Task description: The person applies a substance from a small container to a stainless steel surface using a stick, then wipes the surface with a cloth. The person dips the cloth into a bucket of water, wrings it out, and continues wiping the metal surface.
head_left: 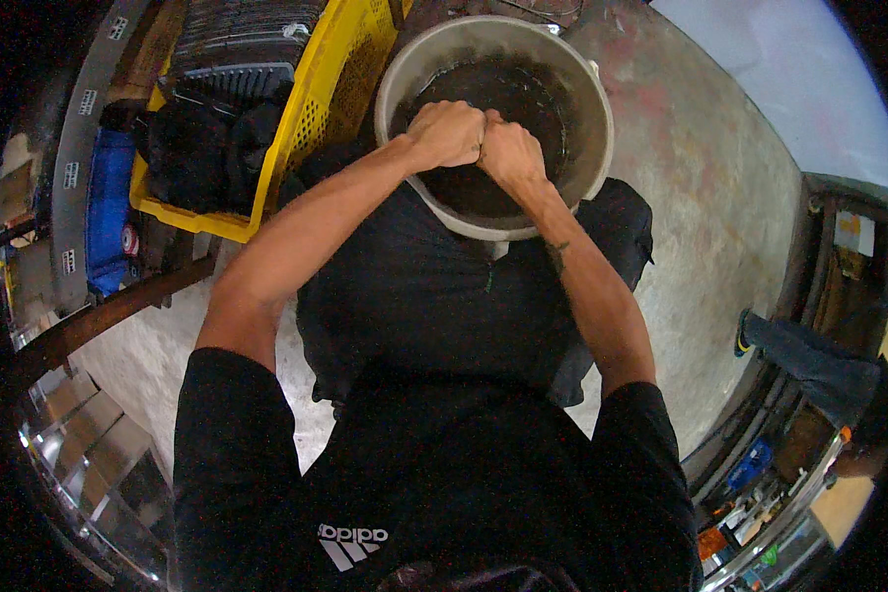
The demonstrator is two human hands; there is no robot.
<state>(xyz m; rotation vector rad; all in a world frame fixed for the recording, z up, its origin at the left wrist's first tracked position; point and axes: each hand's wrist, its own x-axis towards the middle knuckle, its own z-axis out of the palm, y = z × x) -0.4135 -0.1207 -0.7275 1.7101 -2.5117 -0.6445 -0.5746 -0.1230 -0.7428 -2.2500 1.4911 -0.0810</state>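
Between my knees stands a round beige bucket (594, 148) with dark, murky liquid (483, 192) in its bottom. My left hand (448, 135) and my right hand (513, 156) meet knuckle to knuckle over the bucket's opening. Both are closed like fists, backs upward, with the fingers curled under and out of sight. What they grip, if anything, is hidden beneath them.
Close on the left is a yellow perforated crate (311, 109) holding stacked black ribbed pieces (237, 84) and dark cloth-like items. Beyond it sits a blue bin (111, 202). Another person's leg (809, 355) reaches in at right, near a cluttered bench. Concrete floor (701, 197) lies right of the bucket.
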